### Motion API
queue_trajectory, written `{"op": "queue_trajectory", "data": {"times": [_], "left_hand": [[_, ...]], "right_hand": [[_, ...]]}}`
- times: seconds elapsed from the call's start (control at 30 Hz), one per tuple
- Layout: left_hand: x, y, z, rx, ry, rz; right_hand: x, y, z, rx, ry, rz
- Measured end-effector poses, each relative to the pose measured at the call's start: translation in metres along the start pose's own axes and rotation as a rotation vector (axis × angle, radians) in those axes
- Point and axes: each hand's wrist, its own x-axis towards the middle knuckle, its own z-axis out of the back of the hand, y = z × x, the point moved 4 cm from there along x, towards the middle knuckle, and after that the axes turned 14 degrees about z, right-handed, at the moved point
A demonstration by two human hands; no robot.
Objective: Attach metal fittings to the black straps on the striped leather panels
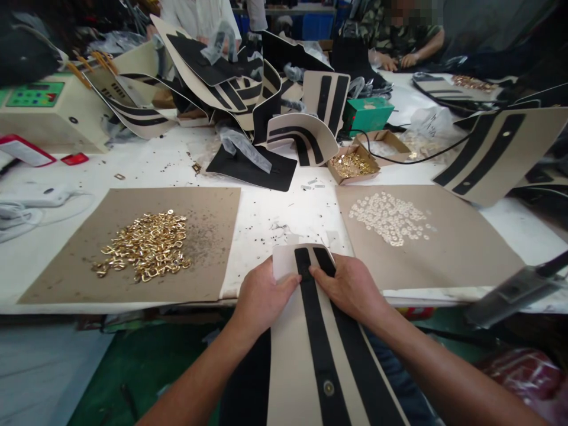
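A long beige panel (290, 355) with two black stripes lies over my lap, its far end at the table's front edge. My left hand (266, 296) grips its left side, thumb on top beside the near black stripe. On the right side my right hand (352, 287) holds the panel the same way, its thumb on the stripe close to the other thumb. The fingers underneath are hidden. A round metal piece (328, 388) sits in the left stripe lower down.
Gold metal hooks (153, 242) are heaped on a brown sheet (213, 236) at the left. Small pale washers (390, 216) lie on another sheet at the right. Striped panels (326, 100) pile up behind, near a small box of gold parts (355, 165). A person (399, 41) sits across.
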Motion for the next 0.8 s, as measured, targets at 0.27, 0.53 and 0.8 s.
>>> {"op": "queue_trajectory", "data": {"times": [0.27,0.53,0.8], "left_hand": [[0.0068,0.0018,-0.0026,0.047,0.015,-0.026],[0.0079,-0.0008,-0.0015,0.077,-0.009,-0.024],[-0.0012,-0.006,0.0036,0.22,-0.307,-0.225]], "right_hand": [[0.0055,-0.0009,-0.0036,-0.118,0.039,-0.006],[0.0081,0.0007,-0.0026,-0.159,0.061,-0.034],[0.0075,0.0007,-0.0034,-0.202,0.063,-0.03]]}}
